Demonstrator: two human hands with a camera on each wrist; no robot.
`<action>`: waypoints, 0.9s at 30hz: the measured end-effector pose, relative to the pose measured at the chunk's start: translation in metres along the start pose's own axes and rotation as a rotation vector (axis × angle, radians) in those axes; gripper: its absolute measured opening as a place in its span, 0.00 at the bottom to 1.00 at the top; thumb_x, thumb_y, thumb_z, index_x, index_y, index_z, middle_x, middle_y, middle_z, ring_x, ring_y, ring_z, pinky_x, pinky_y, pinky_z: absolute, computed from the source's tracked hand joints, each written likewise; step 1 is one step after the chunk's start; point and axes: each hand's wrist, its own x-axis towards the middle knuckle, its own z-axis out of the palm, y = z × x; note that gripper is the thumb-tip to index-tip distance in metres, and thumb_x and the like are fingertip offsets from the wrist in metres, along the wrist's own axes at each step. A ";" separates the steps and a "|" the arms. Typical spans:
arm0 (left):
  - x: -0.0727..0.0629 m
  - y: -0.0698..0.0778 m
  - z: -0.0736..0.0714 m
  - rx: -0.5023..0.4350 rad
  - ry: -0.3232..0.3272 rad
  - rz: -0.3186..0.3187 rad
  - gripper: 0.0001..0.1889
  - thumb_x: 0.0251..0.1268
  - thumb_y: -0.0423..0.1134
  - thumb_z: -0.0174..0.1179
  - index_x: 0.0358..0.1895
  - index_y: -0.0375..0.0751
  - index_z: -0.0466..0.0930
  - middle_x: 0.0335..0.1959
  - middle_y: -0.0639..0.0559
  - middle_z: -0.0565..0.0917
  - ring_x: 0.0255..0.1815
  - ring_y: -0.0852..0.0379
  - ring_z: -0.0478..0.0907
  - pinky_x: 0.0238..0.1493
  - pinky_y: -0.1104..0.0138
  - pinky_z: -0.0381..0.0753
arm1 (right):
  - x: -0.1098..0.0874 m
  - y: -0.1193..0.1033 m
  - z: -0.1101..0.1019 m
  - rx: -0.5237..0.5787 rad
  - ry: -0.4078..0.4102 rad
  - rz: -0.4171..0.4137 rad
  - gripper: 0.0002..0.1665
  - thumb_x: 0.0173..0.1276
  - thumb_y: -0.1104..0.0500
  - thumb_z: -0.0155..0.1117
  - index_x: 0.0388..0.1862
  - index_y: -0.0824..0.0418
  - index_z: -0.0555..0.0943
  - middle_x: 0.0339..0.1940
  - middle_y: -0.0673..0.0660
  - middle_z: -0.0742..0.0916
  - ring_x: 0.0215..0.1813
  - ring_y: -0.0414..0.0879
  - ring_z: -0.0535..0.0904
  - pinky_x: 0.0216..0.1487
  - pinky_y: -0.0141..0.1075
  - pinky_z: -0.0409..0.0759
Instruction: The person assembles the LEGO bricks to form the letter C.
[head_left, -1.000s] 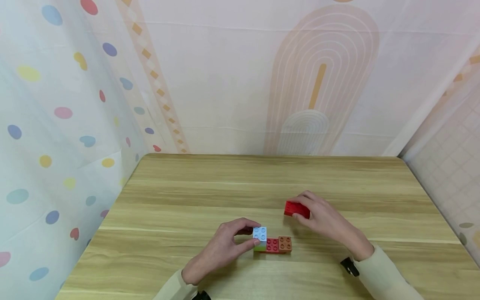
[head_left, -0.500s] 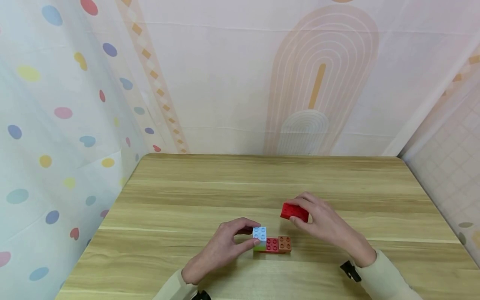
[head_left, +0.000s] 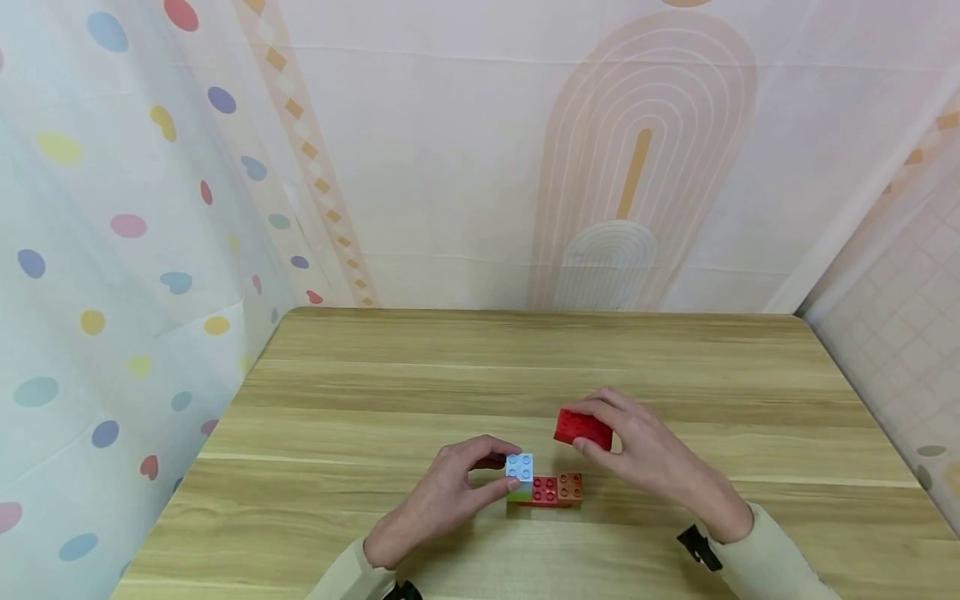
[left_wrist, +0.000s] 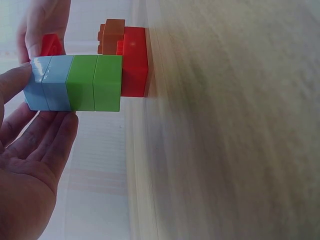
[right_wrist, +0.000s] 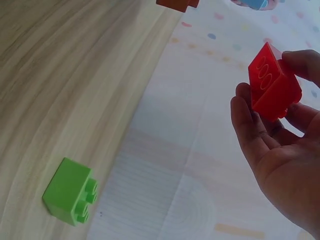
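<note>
One red brick (head_left: 582,428), pinched in R grip (head_left: 637,440) above the surface (head_left: 390,379), has been shifted L, nearer the blue-topped stack (head_left: 519,468) pinched by L grip (head_left: 453,483); gap thus cut, contact not yet made.

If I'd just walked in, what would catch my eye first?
Probably the bright red block in the right hand, held above the wooden table. Next, the blue-and-green stack on one end of a red base, gripped near its top by the left hand. The right wrist view shows a single green block on the table.
</note>
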 end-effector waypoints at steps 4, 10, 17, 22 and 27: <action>0.000 0.000 0.000 -0.002 -0.001 0.003 0.14 0.72 0.41 0.68 0.57 0.45 0.83 0.52 0.55 0.87 0.53 0.56 0.84 0.58 0.58 0.85 | 0.000 -0.003 0.000 0.015 -0.001 -0.017 0.19 0.73 0.58 0.69 0.60 0.58 0.83 0.51 0.50 0.84 0.39 0.36 0.76 0.35 0.30 0.80; 0.000 0.000 0.000 0.002 -0.003 0.006 0.14 0.72 0.42 0.68 0.57 0.45 0.83 0.52 0.56 0.87 0.53 0.55 0.84 0.58 0.59 0.85 | 0.002 -0.006 0.001 0.025 -0.005 -0.031 0.19 0.72 0.57 0.70 0.61 0.58 0.83 0.51 0.48 0.84 0.41 0.36 0.77 0.38 0.31 0.81; 0.000 0.000 0.000 -0.001 0.001 0.013 0.14 0.71 0.40 0.68 0.56 0.44 0.83 0.52 0.56 0.87 0.53 0.56 0.84 0.57 0.60 0.86 | 0.003 -0.009 0.005 0.048 -0.019 -0.049 0.20 0.72 0.57 0.71 0.61 0.58 0.83 0.52 0.48 0.84 0.43 0.36 0.77 0.40 0.32 0.83; 0.000 0.000 -0.001 0.002 -0.001 0.016 0.14 0.72 0.39 0.68 0.56 0.44 0.83 0.52 0.56 0.87 0.52 0.57 0.84 0.57 0.63 0.85 | 0.004 -0.014 0.006 0.048 -0.035 -0.046 0.20 0.72 0.56 0.71 0.61 0.58 0.83 0.53 0.47 0.85 0.47 0.37 0.79 0.45 0.33 0.84; 0.000 0.000 0.000 -0.003 -0.001 0.019 0.13 0.72 0.40 0.68 0.56 0.44 0.83 0.51 0.56 0.87 0.52 0.56 0.85 0.57 0.63 0.85 | 0.005 -0.019 0.007 0.060 -0.074 -0.030 0.21 0.74 0.52 0.69 0.62 0.56 0.83 0.54 0.45 0.84 0.49 0.37 0.79 0.47 0.34 0.83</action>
